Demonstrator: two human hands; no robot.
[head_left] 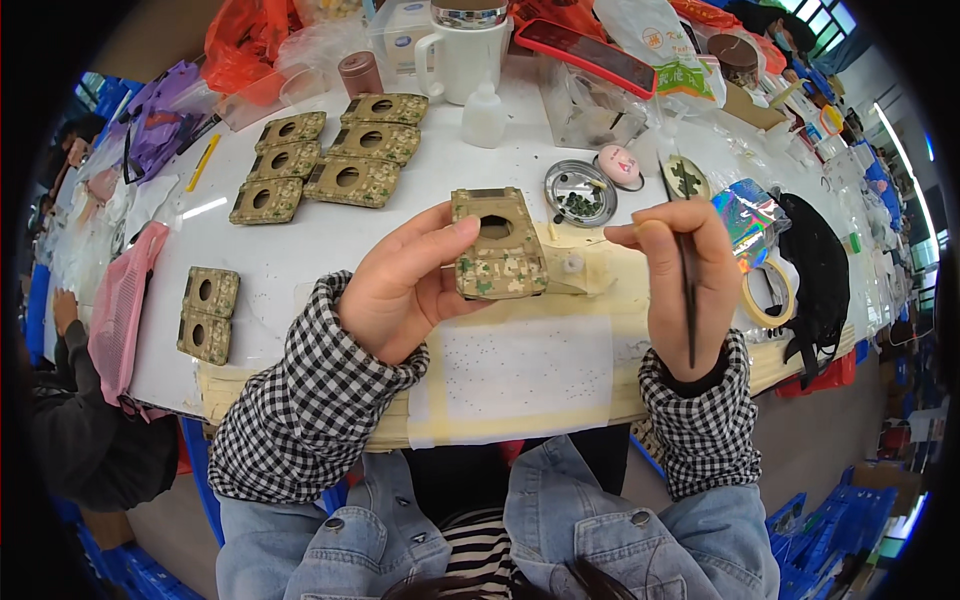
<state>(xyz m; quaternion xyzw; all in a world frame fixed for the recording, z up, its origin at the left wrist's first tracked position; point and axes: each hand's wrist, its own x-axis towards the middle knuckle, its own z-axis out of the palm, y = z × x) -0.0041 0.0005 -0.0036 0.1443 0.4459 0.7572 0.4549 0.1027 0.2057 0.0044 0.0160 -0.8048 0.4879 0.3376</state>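
My left hand holds a camouflage-patterned rectangular case part with a round hole in its upper half, thumb on its left edge beside the hole. To its right, my right hand is closed around a slim black pointed tool that lies along the palm. A thin light sliver seems to stick out from the right fingertips toward the case part; its kind is too small to tell. Just beyond, a round metal dish contains small dark green pieces. Below the hands lies a white sheet dotted with dark specks.
Similar camouflage parts stand in groups at the back left and near left. A white mug, small squeeze bottle and red-cased phone are at the back. Tape and a black bag lie right.
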